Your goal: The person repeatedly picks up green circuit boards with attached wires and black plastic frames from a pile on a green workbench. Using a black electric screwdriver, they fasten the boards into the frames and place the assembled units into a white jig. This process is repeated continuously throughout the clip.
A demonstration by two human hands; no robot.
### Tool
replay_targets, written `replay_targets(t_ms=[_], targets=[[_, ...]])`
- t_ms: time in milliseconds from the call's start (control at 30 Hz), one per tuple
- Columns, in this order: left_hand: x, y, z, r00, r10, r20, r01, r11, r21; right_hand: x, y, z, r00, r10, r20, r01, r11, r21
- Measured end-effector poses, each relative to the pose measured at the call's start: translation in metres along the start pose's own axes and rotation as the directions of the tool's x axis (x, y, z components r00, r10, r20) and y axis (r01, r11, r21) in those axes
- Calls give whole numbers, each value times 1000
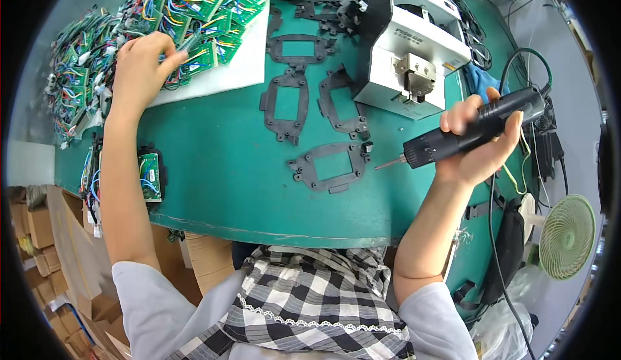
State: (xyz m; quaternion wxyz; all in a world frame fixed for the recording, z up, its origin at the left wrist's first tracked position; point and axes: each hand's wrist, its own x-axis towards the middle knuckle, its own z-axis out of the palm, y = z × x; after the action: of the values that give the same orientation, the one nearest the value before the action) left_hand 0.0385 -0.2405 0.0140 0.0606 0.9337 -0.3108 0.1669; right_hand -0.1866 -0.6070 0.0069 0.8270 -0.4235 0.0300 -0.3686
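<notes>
My right hand (482, 133) is wrapped round a black electric screwdriver (446, 143), its bit pointing left, just right of the nearest black plastic frame (333, 184). On the far left, my left hand (143, 69) reaches into a heap of green circuit boards (210, 10) with coloured wires. Its fingers are curled, the thumb stretched to the right; their tips are partly hidden, so what they grip does not show. Three more black frames, including a middle one (284, 109), lie flat on the green table (220, 166).
A white screw-feeder box (414, 49) stands at the back right, before a pile of black frames (333, 10). White foam sheet (249, 69) lies under the boards. A frame with a board fitted (152, 175) sits beside my left forearm. At right are a cable (495, 243) and a green fan (568, 237).
</notes>
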Motion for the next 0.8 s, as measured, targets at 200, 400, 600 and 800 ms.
replay_targets(t_ms=[200, 400, 600, 800], targets=[[-11, 12, 8, 993, -96, -62, 81, 975, -205, 2, 1, 0, 998, -20, -60, 21, 1000, 13], [-21, 1, 16, 999, -7, 41, 9, 999, -46, 6, -4, 0, 990, -104, -98, 96, 992, -81], [-28, -10, 13, 996, -25, -85, 13, 990, -142, 29, -23, 17, 908, -418, 42, 403, 839, -365], [-36, 71, -2, 953, -61, -295, -54, 929, -365, 51, -19, 39, 793, -534, 293, 609, 680, -410]])
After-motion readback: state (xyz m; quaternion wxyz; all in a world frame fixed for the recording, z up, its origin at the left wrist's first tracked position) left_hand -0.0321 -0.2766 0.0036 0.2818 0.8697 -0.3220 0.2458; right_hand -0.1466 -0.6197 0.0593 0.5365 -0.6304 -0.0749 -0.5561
